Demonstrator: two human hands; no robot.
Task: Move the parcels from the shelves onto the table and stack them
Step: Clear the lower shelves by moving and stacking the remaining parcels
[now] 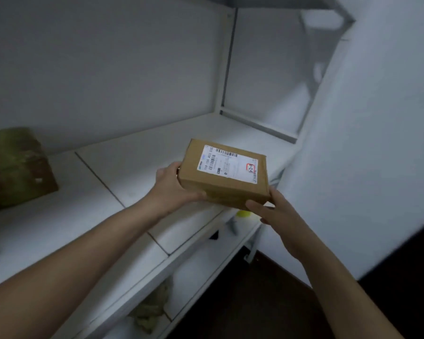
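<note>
A smooth white wall (377,143) filled the right side of the frame. The shelf (83,216), flat white boards butted at thin dark seams in a pale metal frame, ran from lower left up to the middle. A dark floor (255,302) showed at the bottom right. At the left edge a blurred, olive-brown cardboard box (17,167) sat on the shelf.

The parcel (220,189), a flat rectangular carton of plain brown cardboard, was held in the air at the centre of the frame, over the front edge of the shelf and well apart from the box. The left hand (171,184) gripped its left end, fingers wrapped behind and thumb along the near face. The right hand (277,214) gripped the near right corner, thumb pressed on the front and fingers curled beneath.

A glossy white label (227,165) with barcodes and a red mark lay on top of the parcel. On lower boards lay a crumpled greenish wad (149,311) and a small round yellow thing (242,213), too blurred to identify.
</note>
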